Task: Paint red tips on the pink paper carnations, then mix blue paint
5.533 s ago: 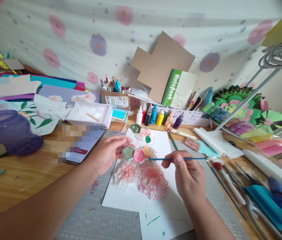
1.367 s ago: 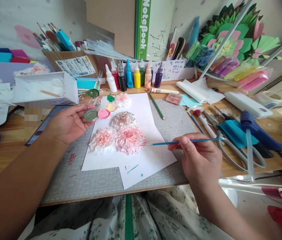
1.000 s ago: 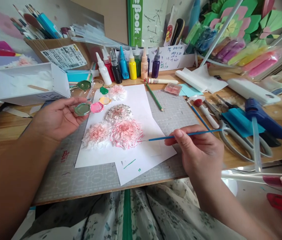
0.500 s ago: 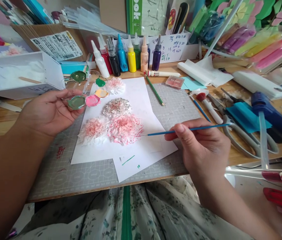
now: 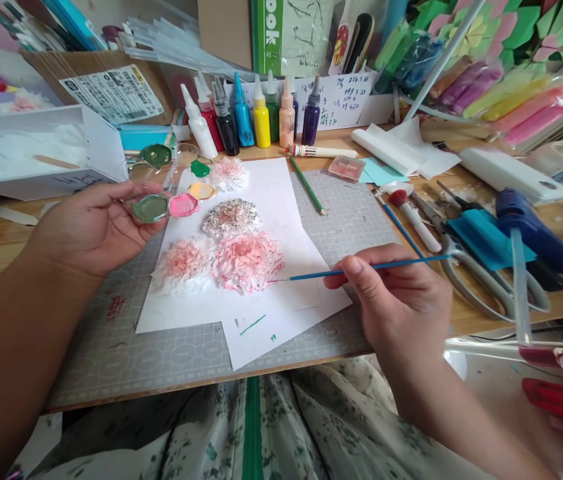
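Note:
My right hand (image 5: 401, 293) pinches a thin blue paintbrush (image 5: 321, 274), its tip at the right edge of a ruffled flower (image 5: 248, 261) with pink-tinged petal edges. My left hand (image 5: 98, 223) holds a paint palette (image 5: 151, 209) of small round wells by one end; green, pink, cream and dark green paint show in them. Left of the pink-edged flower lies a white flower with a pink centre (image 5: 181, 260). Behind it sits a flower with dark-speckled edges (image 5: 231, 217), and a smaller pale flower (image 5: 230, 175) is farther back. All rest on white paper (image 5: 291, 233).
Paint bottles (image 5: 262, 120) stand in a row at the back. A green pencil (image 5: 307, 185) lies right of the paper on the grey cutting mat (image 5: 161, 357). Scissors (image 5: 481, 287), a makeup brush (image 5: 414, 217) and a blue glue gun (image 5: 536, 233) crowd the right side. An open white box (image 5: 96, 143) stands left.
The brush and my right hand have shifted slightly down and left, with the tip still by the pink-edged flower's right edge. My left hand keeps its hold on the palette. The view has moved slightly.

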### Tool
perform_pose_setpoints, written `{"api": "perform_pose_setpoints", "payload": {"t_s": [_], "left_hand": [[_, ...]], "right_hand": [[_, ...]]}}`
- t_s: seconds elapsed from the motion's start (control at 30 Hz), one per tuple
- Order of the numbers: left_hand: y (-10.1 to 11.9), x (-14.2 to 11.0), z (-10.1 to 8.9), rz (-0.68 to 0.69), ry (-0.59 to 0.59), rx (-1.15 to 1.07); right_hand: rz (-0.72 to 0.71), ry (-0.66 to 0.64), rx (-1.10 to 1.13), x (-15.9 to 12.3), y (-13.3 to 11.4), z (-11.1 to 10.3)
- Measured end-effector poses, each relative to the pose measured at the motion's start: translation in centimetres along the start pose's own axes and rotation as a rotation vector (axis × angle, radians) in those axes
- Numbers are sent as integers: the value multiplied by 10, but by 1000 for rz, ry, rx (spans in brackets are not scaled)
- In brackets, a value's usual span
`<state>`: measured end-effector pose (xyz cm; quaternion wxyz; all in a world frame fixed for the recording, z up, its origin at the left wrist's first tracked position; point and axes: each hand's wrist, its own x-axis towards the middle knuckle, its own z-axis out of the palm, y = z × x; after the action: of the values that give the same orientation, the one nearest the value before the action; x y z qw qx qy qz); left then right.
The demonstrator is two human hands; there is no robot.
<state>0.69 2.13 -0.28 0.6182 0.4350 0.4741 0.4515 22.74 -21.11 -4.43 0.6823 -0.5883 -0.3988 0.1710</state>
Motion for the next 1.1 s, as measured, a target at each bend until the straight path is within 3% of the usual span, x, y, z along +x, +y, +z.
{"api": "perform_pose_setpoints", "payload": {"t_s": [0.43, 0.63, 0.87, 1.1], "left_hand": [[2, -1, -1, -23, 3, -10], [2, -2, 1, -26, 12, -10], [2, -1, 4, -52, 22, 10], [3, -2, 0, -47, 13, 15]], "right_hand": [[-73, -22, -122, 1, -5, 0], [-8, 35, 0, -2, -2, 0], [-64, -24, -126, 0, -5, 1], [-26, 33, -42, -4, -2, -2]]}}
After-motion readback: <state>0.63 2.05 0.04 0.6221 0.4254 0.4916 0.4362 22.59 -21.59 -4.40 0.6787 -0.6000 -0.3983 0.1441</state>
